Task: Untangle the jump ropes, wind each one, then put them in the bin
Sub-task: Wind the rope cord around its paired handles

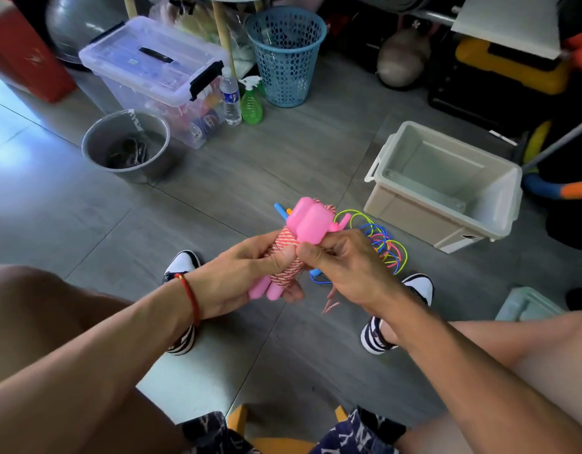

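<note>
- We saw the pink jump rope (pixel 291 253) held up over the floor (pixel 217 204), in front of the beige bin (pixel 447 188); its red-and-white cord was wound round the paired pink handles.
- Left hand (pixel 250 273) curled round the lower part of the bundle, thumb pressed on the windings.
- Right hand (pixel 342 257) pinched the cord just beside the handles' upper ends; a loose striped tail hung below it.
- A second, multicoloured rope (pixel 381 240) lay tangled on the floor beside the bin's near corner, partly hidden behind the right hand.
- The bin stood open.
- Well to the left of the bin we noted a grey bucket (pixel 127 145), a lidded clear box (pixel 158 73) and a blue basket (pixel 284 54).
</note>
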The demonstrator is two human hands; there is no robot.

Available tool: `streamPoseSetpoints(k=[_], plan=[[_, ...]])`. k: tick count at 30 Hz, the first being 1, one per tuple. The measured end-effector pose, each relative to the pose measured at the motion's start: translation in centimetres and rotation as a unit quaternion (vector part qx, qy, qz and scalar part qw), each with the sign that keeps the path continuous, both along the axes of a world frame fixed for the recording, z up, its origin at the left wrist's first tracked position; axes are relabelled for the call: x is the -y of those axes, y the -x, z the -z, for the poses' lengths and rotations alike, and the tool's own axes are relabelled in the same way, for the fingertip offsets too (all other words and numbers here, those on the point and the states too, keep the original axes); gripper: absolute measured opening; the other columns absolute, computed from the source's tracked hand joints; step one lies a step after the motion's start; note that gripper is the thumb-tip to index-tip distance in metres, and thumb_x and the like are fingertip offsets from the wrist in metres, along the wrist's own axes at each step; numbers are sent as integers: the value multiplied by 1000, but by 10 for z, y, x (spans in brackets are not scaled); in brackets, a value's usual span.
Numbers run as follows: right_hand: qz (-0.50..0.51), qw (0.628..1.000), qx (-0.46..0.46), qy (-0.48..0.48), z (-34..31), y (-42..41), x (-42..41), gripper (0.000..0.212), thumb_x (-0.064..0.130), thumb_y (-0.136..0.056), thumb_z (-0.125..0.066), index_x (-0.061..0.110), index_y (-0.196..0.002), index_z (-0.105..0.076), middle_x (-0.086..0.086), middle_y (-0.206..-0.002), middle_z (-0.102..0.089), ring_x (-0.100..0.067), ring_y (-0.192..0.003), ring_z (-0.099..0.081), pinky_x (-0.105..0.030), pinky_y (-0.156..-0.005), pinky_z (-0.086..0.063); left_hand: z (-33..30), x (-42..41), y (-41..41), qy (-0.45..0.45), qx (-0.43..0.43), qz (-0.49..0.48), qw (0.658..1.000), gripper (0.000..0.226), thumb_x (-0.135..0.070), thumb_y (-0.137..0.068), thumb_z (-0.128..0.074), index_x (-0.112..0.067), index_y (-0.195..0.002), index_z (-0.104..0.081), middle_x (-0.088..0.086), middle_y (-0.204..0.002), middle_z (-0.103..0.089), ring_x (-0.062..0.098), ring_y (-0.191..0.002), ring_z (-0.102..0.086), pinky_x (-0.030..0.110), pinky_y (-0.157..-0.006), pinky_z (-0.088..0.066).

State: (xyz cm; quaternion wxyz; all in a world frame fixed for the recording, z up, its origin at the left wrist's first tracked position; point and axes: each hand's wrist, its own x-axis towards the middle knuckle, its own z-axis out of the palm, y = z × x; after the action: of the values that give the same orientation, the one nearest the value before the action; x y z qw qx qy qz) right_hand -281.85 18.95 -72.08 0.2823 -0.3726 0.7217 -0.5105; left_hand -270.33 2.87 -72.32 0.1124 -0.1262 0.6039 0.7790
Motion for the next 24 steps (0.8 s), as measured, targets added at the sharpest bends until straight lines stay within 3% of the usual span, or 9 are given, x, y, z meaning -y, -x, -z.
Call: streamPoseSetpoints(k=[3,5,7,10,13,16,19,22,24], plan=[[26,1000,-3,2,5,1,6,29,20,-97,-64,38,-77,-70,25,-59,-63,6,-59,-54,-15,-69,-42,5,1,2,61,-37,-17,997,28,-15,-104,-54,7,-121,-53,15,-90,-65,20,-60,-53,41,-66,-43],[70,997,-8,-2,6,-2,11,35,24,-96,-65,36,-64,-66,17,-46,-50,-3,-49,-38,-17,-52,-31,7,3,7,96,-41,-46,993,27,-18,-103,-58,5,-117,-55,20,-93,-63,22,-63,-54,35,-60,-44],[106,993,-40,-9,11,-4,15,42,33,-95,-66,35,-53,-60,11,-44,-34,-9,-51,-25,-21,-48,-22,11,3,12,140,-43,-78,986,28,-23,-101,-60,2,-112,-57,24,-91,-60,24,-64,-55,33,-58,-45],[168,985,-16,-28,19,-8,25,45,42,-94,-66,23,-54,-65,7,-49,-29,-12,-55,-22,-34,-52,-23,20,2,17,188,-33,-136,972,21,-24,-100,-63,-4,-108,-61,16,-86,-63,23,-60,-56,30,-54,-46],[167,982,-12,-86,22,-11,34,65,60,-90,-57,-3,-84,-72,-25,-67,-56,-26,-59,-34,-43,-54,-35,26,7,19,238,-23,-173,955,11,-20,-99,-64,-14,-109,-64,0,-80,-68,17,-58,-57,24,-54,-46],[125,982,-44,-132,14,-4,34,45,31,-101,-52,-8,-89,-70,-10,-57,-47,-29,-62,-46,-40,-58,-35,30,16,21,278,-14,-192,941,21,-34,-92,-68,-25,-112,-66,-4,-79,-67,16,-59,-58,28,-57,-48],[101,975,-97,-171,6,-5,34,41,20,-106,-41,4,-89,-75,-9,-76,-63,-32,-99,-60,-39,-76,-47,35,20,23,354,0,-228,907,28,-45,-87,-70,-31,-111,-65,-11,-75,-64,14,-64,-58,32,-65,-50],[111,976,-86,-169,5,-15,37,42,21,-106,-39,7,-89,-75,-4,-75,-64,-29,-83,-58,-35,-69,-42,35,18,24,425,11,-269,864,29,-38,-89,-73,-30,-116,-66,-12,-75,-62,11,-70,-57,23,-65,-42],[129,977,-73,-151,4,-16,41,44,25,-100,-40,-2,-83,-71,-12,-72,-64,-35,-74,-56,-40,-65,-45,32,13,24,459,-16,-287,841,35,-39,-87,-75,-32,-120,-66,-10,-78,-63,19,-77,-60,29,-69,-45]])
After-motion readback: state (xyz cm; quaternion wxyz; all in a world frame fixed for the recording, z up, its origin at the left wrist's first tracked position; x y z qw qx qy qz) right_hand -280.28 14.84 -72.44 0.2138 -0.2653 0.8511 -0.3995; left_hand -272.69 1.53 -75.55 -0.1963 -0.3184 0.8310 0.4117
